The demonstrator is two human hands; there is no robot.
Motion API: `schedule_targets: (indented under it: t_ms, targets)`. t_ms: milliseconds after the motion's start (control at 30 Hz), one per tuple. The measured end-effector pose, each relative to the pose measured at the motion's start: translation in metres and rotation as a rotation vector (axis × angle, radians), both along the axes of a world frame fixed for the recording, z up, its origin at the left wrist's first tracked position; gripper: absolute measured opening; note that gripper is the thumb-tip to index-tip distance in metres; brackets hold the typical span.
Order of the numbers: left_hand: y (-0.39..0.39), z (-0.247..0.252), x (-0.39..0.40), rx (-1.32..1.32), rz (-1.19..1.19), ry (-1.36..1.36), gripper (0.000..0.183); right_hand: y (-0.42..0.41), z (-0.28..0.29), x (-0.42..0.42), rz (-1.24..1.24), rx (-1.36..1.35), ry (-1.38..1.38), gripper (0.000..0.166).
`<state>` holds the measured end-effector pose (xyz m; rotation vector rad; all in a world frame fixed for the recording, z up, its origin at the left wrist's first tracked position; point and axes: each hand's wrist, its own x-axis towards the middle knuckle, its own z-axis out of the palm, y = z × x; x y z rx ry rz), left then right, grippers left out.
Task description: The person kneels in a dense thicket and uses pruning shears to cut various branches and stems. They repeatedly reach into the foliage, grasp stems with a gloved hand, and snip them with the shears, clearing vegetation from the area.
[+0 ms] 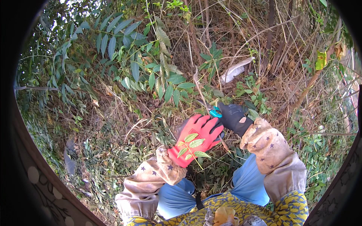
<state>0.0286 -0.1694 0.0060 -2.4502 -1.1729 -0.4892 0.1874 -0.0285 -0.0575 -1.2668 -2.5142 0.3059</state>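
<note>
My left hand, in a red glove with dark fingertips, is closed around a thin woody stem. The stem slants up and away from the fingers. A small leaf sprig rests across the back of this glove. My right hand, in a black glove, grips pruning shears with turquoise handles just beside the left fingers. The shears' blades lie close to the stem; whether they touch it cannot be told. A dry leaf piece sticks to the black glove.
Leafy green branches fill the upper left. Dry grass and brown stalks stand at the upper right, with a whitish scrap among them. A bare leaning stem is on the right. Cut leaves litter the ground.
</note>
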Motion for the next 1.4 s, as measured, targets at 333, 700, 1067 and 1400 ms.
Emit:
schedule_targets:
  t_ms: [333,700,1067,1400]
  targets:
    - [-0.003,-0.005,0.021,-0.037,-0.081,-0.047,0.051,0.029,-0.029,-0.003,-0.17,-0.103,0.147,0.054]
    - [-0.005,-0.013,0.024,-0.068,-0.1,0.003,0.05,0.049,-0.048,-0.04,0.018,0.008,0.342,0.054]
    - [-0.008,-0.008,0.014,-0.129,-0.042,-0.004,0.051,0.049,-0.032,-0.037,-0.112,-0.051,0.183,0.053]
    - [-0.011,-0.012,0.003,-0.067,-0.064,-0.019,0.047,0.053,-0.024,-0.011,-0.157,-0.505,0.52,0.052]
